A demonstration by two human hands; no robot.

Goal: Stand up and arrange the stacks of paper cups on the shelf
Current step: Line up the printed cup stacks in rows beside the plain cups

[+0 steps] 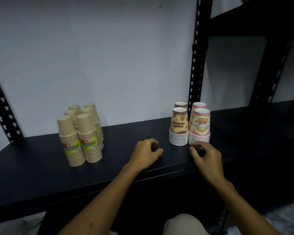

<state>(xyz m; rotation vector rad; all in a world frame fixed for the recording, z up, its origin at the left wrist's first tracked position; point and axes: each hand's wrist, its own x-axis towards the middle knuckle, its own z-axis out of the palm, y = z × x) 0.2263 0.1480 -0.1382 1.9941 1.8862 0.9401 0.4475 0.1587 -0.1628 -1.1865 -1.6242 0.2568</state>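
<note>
Several stacks of plain tan paper cups [80, 134] stand upside down in two rows on the left of the black shelf [32, 163]. On the right stand two brown printed stacks [179, 126] and, beside them, two pink printed stacks [200, 124], all upright. My left hand [147, 152] hovers over the shelf in front of the brown stacks, fingers curled, holding nothing. My right hand [206, 157] is just below the front pink stack, fingertips at its base rims, fingers apart.
A black perforated upright post [196, 68] rises behind the pink stacks, another [3, 106] at the far left. A second dark shelf unit [261, 119] adjoins on the right. A grey wall lies behind. My knee [183, 224] shows below the shelf.
</note>
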